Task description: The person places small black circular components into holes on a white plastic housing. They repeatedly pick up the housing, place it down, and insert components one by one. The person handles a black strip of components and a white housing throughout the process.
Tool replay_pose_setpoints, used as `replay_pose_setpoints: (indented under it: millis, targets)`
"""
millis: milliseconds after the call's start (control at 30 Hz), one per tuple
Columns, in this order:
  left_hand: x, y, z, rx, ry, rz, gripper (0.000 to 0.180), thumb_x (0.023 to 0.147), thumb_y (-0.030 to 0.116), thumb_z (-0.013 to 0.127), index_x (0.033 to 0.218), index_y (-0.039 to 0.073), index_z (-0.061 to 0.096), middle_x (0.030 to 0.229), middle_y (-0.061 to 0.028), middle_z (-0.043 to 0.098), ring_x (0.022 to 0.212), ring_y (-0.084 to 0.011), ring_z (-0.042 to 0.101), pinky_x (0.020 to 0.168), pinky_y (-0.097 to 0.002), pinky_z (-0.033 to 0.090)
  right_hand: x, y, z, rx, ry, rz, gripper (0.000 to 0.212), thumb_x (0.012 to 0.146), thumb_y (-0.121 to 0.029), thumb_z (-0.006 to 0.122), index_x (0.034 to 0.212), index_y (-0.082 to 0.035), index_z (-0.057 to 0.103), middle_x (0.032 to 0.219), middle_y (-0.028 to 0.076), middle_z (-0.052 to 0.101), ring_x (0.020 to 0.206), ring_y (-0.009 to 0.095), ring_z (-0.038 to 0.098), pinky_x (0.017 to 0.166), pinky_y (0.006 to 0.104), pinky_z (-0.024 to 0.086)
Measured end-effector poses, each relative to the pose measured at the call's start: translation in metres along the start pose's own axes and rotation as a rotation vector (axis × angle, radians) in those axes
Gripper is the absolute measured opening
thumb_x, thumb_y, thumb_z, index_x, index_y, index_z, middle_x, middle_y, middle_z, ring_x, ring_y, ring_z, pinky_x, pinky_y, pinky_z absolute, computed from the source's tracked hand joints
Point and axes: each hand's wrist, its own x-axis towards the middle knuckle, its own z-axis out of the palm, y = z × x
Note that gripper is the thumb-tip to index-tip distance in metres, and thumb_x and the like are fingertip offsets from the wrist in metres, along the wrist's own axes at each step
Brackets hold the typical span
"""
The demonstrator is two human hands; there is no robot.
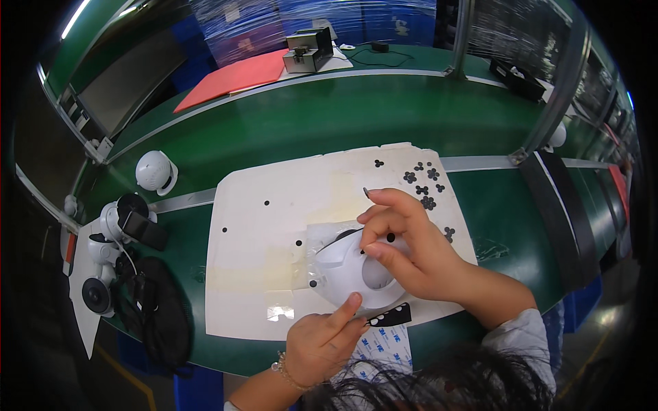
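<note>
A smooth white plastic housing (pixel 343 279) with a rounded body lies on the cardboard sheet (pixel 253 274). My left hand (pixel 319 346) grips its near edge, index finger lying on the white surface. My right hand (pixel 425 257) is raised over the housing, thumb and a finger closed near a tiny black pad (pixel 362 251). Another dark spot shows at the tip of its index finger. A black round pad (pixel 391 238) sits on the housing beside my right fingers. Next to my left fingertips is a black strip with white round gaps (pixel 392 316). Printed white backing paper (pixel 384 349) lies below it.
Loose black dots and small clusters of black pads (pixel 428 203) lie on the cardboard's right side. White cameras (pixel 98 294) and a black pouch (pixel 164 312) are at left. A white dome unit (pixel 156 171) stands farther back. A metal rail (pixel 473 163) crosses the green bench.
</note>
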Motion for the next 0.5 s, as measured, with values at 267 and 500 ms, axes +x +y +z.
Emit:
replay_pose_setpoints:
  millis: [267, 500]
  targets:
    - [0.0005, 0.0026, -0.0021, -0.008, -0.021, -0.042, 0.021, 0.068, 0.008, 0.071, 0.086, 0.008, 0.06, 0.118, -0.0121, 0.056, 0.047, -0.014, 0.051, 0.045, -0.0251, 0.041, 0.0, 0.0033, 0.007, 0.001, -0.014, -0.032, 0.054, 0.079, 0.001, 0.053, 0.128, -0.002, 0.029, 0.083, 0.004, 0.057, 0.086, 0.022, 0.055, 0.092, 0.0384, 0.03]
    - [0.0016, 0.0033, -0.0031, 0.012, -0.025, -0.027, 0.022, 0.068, 0.008, 0.071, 0.087, 0.007, 0.059, 0.118, -0.0113, 0.056, 0.048, -0.0134, 0.051, 0.045, -0.0249, 0.042, -0.0044, 0.0022, 0.0061, -0.31, 0.052, -0.205, 0.046, 0.076, -0.001, 0.057, 0.12, -0.006, 0.043, 0.086, 0.002, 0.06, 0.089, 0.021, 0.057, 0.09, 0.0402, 0.03]
